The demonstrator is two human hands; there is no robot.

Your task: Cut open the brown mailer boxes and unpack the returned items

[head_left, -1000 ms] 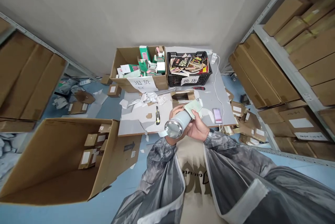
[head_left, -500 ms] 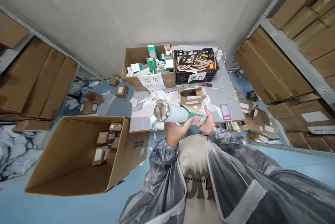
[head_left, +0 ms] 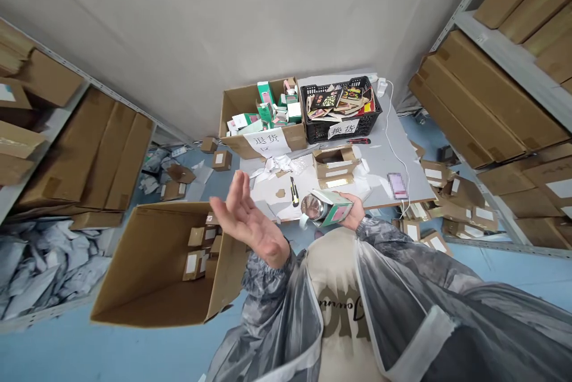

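My right hand (head_left: 355, 210) is closed round a green, white and pink product box (head_left: 338, 213), held over the table's front edge. Out of the box's left end shows the shiny metal lid of a light-blue bottle (head_left: 313, 207); the rest of the bottle is inside. My left hand (head_left: 252, 224) is raised to the left of the box, holding nothing, its fingers apart. Between the hands and the back of the table lie a yellow-and-black utility knife (head_left: 294, 192) and an opened brown carton (head_left: 334, 165).
Behind, a cardboard box (head_left: 226, 114) holds several green cartons, beside a black crate (head_left: 319, 132) of printed cards. A phone (head_left: 397, 186) lies at the right on the table (head_left: 379, 161). A large carton (head_left: 152, 263) stands on the floor at left. Loaded shelves flank both sides.
The bottle has slid into the box, leaving just its lid end showing. My left hand has let go and moved left, opening. The utility knife has come into sight.
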